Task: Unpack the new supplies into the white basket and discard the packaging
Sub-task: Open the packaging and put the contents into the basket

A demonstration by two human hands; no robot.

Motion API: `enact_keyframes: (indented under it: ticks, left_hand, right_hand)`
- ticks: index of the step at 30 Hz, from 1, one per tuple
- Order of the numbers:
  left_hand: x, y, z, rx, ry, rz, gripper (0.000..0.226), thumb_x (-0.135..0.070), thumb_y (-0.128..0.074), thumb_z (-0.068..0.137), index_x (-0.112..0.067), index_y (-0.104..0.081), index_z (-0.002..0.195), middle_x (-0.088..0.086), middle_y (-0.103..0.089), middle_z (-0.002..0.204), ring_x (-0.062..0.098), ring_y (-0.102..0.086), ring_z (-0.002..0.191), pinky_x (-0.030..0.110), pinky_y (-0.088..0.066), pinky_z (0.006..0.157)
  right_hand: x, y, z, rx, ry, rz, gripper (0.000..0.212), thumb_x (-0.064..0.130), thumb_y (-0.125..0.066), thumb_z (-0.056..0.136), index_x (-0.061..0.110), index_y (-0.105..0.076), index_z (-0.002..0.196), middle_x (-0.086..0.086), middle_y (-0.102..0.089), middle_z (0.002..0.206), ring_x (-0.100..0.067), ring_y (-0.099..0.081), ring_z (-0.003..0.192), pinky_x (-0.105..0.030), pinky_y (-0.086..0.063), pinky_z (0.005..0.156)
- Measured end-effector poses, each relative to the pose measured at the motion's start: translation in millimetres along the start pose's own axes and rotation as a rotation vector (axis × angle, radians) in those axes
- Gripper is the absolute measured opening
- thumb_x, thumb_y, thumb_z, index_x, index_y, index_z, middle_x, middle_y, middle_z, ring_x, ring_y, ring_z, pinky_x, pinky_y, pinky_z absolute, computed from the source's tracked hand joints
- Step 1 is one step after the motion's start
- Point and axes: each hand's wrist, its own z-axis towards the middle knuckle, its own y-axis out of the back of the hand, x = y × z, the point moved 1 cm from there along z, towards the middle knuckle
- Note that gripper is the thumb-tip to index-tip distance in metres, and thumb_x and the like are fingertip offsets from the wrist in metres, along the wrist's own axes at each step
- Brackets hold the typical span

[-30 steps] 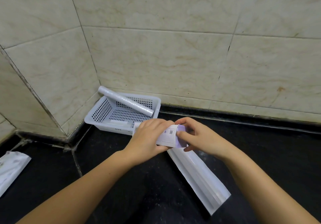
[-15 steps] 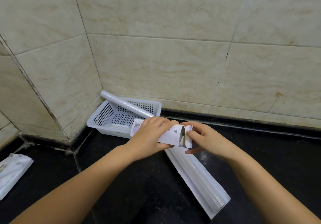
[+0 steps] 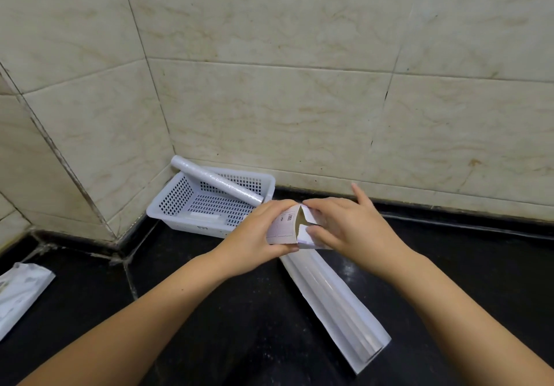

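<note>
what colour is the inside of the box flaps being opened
Plain brown cardboard inside the small box; head view.

Supporting surface: a black countertop (image 3: 233, 325), faintly speckled, filling the lower half of the frame and meeting beige tiled walls at a corner at centre left.

Items directly on it:
- A white perforated basket (image 3: 168, 205) in the corner, centre left, against the walls.
- A long white flattened package (image 3: 335, 304), lying diagonally from centre frame to lower right, its far end hidden under the hands.
- A white plastic wrapper (image 3: 21, 295) at the left edge, cut off by the frame, well apart from the basket.
</note>
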Motion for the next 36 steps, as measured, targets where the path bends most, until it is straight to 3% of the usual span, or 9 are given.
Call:
enact_keyframes:
  ticks: [3, 7, 9, 11, 15, 22, 25, 31, 36]
  left_hand:
    - [-3.4, -0.5, -2.0, 0.007, -0.002, -0.03, 0.067, -0.042, -0.074, 0.072, -0.066, -0.03, 0.117, -0.028, -0.046, 0.121, -0.009, -0.043, 0.116, 0.015, -0.037, 0.096]
    - [-6.8, -0.5, -7.0, 0.045, -0.022, 0.009, 0.065, -0.045, -0.072, 0.073, -0.058, -0.033, 0.122, -0.035, -0.042, 0.123, -0.01, -0.041, 0.119, 0.012, -0.034, 0.101]
    - [-7.9, -1.8, -8.3, 0.055, -0.04, 0.053, 0.063, -0.045, -0.07, 0.074, -0.054, -0.032, 0.124, -0.045, -0.036, 0.12, -0.014, -0.037, 0.119, 0.003, -0.029, 0.098]
    - [-7.0, -1.9, -8.5, 0.027, -0.04, 0.07, 0.063, -0.041, -0.071, 0.075, -0.052, -0.033, 0.124, -0.041, -0.038, 0.118, -0.013, -0.037, 0.117, 0.005, -0.03, 0.096]
    - [-4.4, 4.2, -5.4, -0.122, -0.021, 0.042, 0.063, -0.037, -0.074, 0.075, -0.049, -0.035, 0.122, -0.044, -0.04, 0.115, -0.016, -0.039, 0.11, 0.004, -0.032, 0.091]
    - [-1.4, 4.9, -1.2, -0.23, 0.0, 0.009, 0.065, -0.032, -0.075, 0.073, -0.046, -0.038, 0.124, -0.041, -0.041, 0.115, -0.01, -0.041, 0.113, 0.014, -0.035, 0.095]
    - [-0.6, 3.0, -1.3, -0.258, 0.035, -0.003, 0.065, -0.028, -0.076, 0.073, -0.035, -0.041, 0.128, -0.023, -0.046, 0.116, 0.001, -0.043, 0.115, 0.029, -0.039, 0.1]
    - [-6.7, -1.7, -1.9, -0.254, 0.003, 0.091, 0.062, -0.031, -0.073, 0.074, -0.035, -0.042, 0.127, -0.014, -0.051, 0.123, 0.01, -0.046, 0.117, 0.041, -0.041, 0.101]
    - [-11.3, -1.2, -2.5, -0.263, -0.023, 0.155, 0.063, -0.036, -0.072, 0.075, -0.031, -0.041, 0.129, -0.01, -0.052, 0.125, 0.012, -0.046, 0.118, 0.037, -0.039, 0.102]
  right_hand:
    - [3.0, 10.1, 3.3, -0.045, 0.009, 0.104, 0.026, 0.032, -0.045, 0.094, 0.027, -0.062, 0.114, 0.009, -0.071, 0.101, -0.013, -0.063, 0.092, -0.032, -0.046, 0.092]
    - [-6.2, 21.1, 8.4, 0.002, -0.132, 0.439, 0.013, 0.032, -0.052, 0.093, 0.034, -0.064, 0.097, 0.013, -0.069, 0.078, -0.004, -0.06, 0.074, -0.017, -0.043, 0.062]
    - [-8.2, 21.1, 13.0, 0.022, -0.21, 0.485, 0.014, 0.033, -0.06, 0.088, 0.033, -0.06, 0.102, 0.013, -0.068, 0.082, -0.005, -0.061, 0.079, -0.018, -0.045, 0.068]
    - [-3.8, 17.8, 13.6, -0.099, -0.149, 0.195, 0.022, 0.029, -0.064, 0.085, 0.022, -0.06, 0.106, 0.005, -0.065, 0.098, -0.016, -0.06, 0.094, -0.03, -0.046, 0.081]
    - [20.4, 7.7, -1.9, -0.415, 0.072, -0.104, 0.011, 0.021, -0.062, 0.081, 0.014, -0.068, 0.087, -0.003, -0.065, 0.09, -0.023, -0.058, 0.082, -0.027, -0.03, 0.073]
    - [31.3, 1.3, -19.7, -0.234, 0.028, 0.089, 0.025, 0.02, -0.053, 0.084, 0.015, -0.066, 0.106, 0.002, -0.069, 0.095, -0.021, -0.063, 0.092, -0.029, -0.037, 0.086]
    - [32.0, 1.6, -25.8, -0.214, 0.02, 0.198, 0.029, 0.023, -0.042, 0.086, 0.013, -0.069, 0.09, 0.002, -0.069, 0.085, -0.018, -0.063, 0.081, -0.028, -0.045, 0.079]
    - [22.4, -2.8, -6.1, -0.145, -0.199, 0.322, 0.021, 0.016, -0.051, 0.091, 0.01, -0.07, 0.097, -0.006, -0.07, 0.084, -0.017, -0.056, 0.07, -0.026, -0.044, 0.065]
    - [20.4, -6.1, 1.2, -0.242, -0.303, 0.439, 0.042, 0.025, -0.062, 0.087, 0.023, -0.056, 0.129, 0.007, -0.06, 0.081, -0.003, -0.053, 0.067, -0.007, -0.041, 0.063]
